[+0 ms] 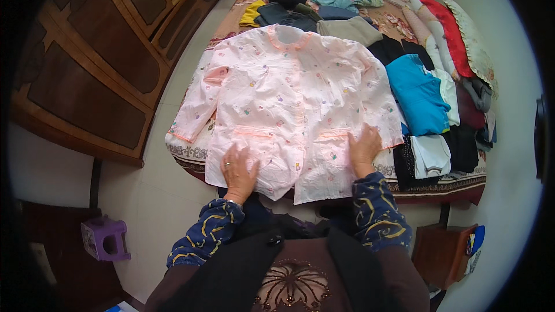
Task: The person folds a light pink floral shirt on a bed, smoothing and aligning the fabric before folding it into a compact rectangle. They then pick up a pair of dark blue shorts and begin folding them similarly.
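Observation:
A pale pink pajama top [277, 98] with small printed motifs and orange-pink trim lies spread out on the bed, its collar toward the far side and its hem toward me. Both sleeves stretch out to the sides. My left hand [237, 173], with a ring on one finger, rests flat on the lower left front, just below a pocket. On the lower right front, beside the other pocket, my right hand [364, 149] lies with its fingers spread on the cloth. The hem hangs slightly over the bed's near edge.
Folded clothes, including a bright blue garment [417, 92] and a white one [430, 156], are stacked on the right. More clothes [289, 14] lie beyond the top. A wooden wardrobe [110, 34] stands left, a purple stool [106, 238] lower left, a small wooden cabinet [442, 254] lower right.

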Motion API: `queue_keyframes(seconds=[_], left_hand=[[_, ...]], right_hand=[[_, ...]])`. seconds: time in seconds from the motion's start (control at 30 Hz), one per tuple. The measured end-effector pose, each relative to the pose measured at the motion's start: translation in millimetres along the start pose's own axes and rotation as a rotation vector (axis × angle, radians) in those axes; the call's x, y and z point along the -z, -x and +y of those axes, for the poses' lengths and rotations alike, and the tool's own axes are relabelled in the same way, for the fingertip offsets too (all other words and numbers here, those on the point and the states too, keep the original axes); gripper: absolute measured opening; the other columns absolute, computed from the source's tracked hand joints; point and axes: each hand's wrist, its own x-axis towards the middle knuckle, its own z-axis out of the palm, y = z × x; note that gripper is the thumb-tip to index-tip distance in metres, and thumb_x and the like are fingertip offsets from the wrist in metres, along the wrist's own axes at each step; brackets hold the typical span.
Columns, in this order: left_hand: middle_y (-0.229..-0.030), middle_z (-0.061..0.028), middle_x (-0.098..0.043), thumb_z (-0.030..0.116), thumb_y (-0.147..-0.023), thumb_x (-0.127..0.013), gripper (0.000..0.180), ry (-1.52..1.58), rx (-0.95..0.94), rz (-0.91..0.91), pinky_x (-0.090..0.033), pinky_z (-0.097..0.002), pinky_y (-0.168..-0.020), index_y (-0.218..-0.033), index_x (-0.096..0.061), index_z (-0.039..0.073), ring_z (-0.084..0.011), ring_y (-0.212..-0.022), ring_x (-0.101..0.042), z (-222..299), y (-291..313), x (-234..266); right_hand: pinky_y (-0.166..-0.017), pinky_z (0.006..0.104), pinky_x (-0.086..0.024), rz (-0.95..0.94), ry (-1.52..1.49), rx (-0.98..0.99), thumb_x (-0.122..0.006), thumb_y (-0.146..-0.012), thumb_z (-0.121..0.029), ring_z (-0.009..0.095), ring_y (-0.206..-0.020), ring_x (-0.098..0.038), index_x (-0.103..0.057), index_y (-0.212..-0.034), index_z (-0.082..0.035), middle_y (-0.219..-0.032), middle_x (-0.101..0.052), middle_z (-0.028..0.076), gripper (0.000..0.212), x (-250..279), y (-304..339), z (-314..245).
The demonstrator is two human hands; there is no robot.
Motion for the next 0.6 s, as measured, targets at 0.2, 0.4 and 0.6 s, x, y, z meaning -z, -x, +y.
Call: queue_keyframes(seconds=[0.2, 0.4, 0.6], left_hand=[[-0.144, -0.0308, -0.024, 0.041, -0.074, -0.076, 0.093, 0.101, 0.687, -0.063, -0.026, -0.0525, -0.108, -0.146, -0.026, 0.01, -0.046, -0.131, -0.031, -22, 12, 4], [-0.135, -0.0258, -0.032, 0.021, -0.075, -0.078, 0.094, 0.442, 0.785, 0.142, -0.034, -0.0444, -0.104, -0.147, -0.02, 0.007, -0.0386, -0.119, -0.039, -34, 15, -5], [-0.094, -0.0077, -0.055, 0.021, -0.083, -0.075, 0.076, 1.115, 1.113, 0.105, -0.045, -0.0263, -0.063, -0.14, -0.027, 0.007, -0.0143, -0.076, -0.052, -11, 29, -1]], right_hand=[[-0.084, 0.0486, -0.048, -0.455, -0.364, -0.238, -0.066, -0.082, -0.03, 0.043, -0.104, -0.057, -0.042, -0.133, -0.002, -0.116, -0.057, 0.027, 0.062, -7, 16, 33], [-0.086, 0.0431, -0.05, -0.751, -0.597, -0.096, -0.056, -0.084, -0.015, 0.038, -0.1, -0.063, -0.05, -0.127, 0.001, -0.109, -0.064, 0.024, 0.047, 3, 48, -25], [-0.082, 0.0343, -0.053, -1.335, -1.567, -0.459, -0.056, -0.086, -0.004, 0.022, -0.095, -0.064, -0.051, -0.128, 0.001, -0.111, -0.064, 0.012, 0.043, 58, 86, -112]])
